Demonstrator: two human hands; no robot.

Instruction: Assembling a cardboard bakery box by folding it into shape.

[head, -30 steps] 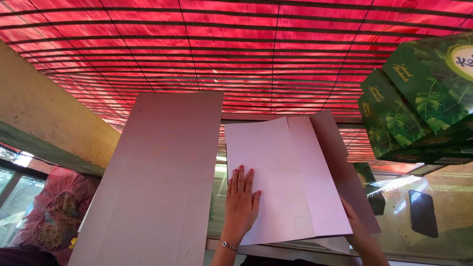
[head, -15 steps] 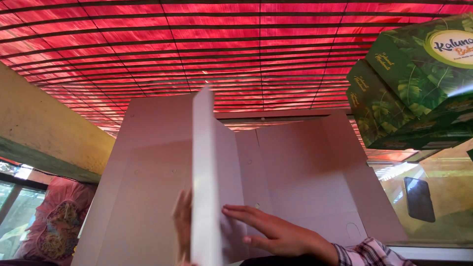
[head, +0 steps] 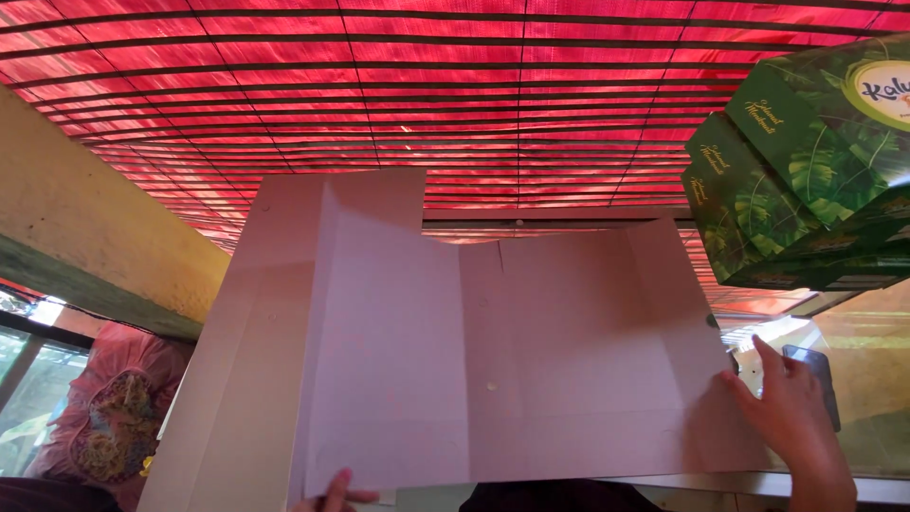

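A large flat white cardboard sheet [head: 493,360] with fold creases and flaps fills the middle of the view, opened out wide. My left hand [head: 334,493] pinches its bottom edge near the left crease, only the fingertips showing. My right hand [head: 791,417] presses flat with fingers spread against the sheet's lower right flap.
Green leaf-printed folded boxes [head: 806,161] are stacked at the upper right. A red slatted awning [head: 474,85] spans overhead. A yellowish wall [head: 85,228] runs along the left, with a pink patterned bundle [head: 118,417] below it. A dark flat phone-like object [head: 817,374] lies by my right hand.
The cardboard, earlier folded with a panel standing up, is now spread open. My right hand moved from the sheet's middle to its right flap; my left hand dropped to the bottom edge.
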